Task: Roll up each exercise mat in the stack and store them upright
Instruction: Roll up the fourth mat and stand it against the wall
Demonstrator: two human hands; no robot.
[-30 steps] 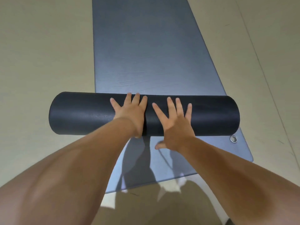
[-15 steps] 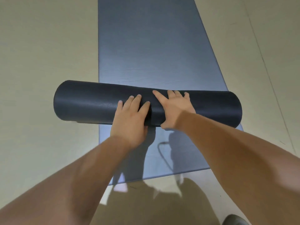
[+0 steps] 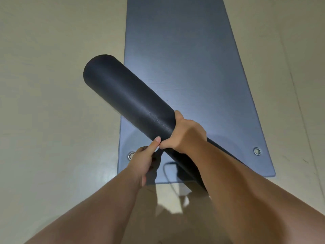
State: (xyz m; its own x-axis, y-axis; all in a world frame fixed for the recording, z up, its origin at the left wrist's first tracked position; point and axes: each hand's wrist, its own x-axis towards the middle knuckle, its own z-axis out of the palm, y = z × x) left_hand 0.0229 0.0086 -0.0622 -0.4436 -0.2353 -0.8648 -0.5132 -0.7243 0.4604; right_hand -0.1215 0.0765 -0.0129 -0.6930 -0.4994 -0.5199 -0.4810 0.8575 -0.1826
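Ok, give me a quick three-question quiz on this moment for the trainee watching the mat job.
1. True or false: the rolled mat is lying flat on the floor.
2. Which hand wraps around the roll? A) left hand B) right hand C) neither
3. Fill in: the flat mat under the roll has a metal ____ near each near corner.

Key
1. False: it is lifted and tilted, far end up.
2. B: the right hand has its grip around the roll; the left hand sits just below, thumb touching the roll's underside.
3. Eyelet: one on the right, one on the left partly behind the left hand.
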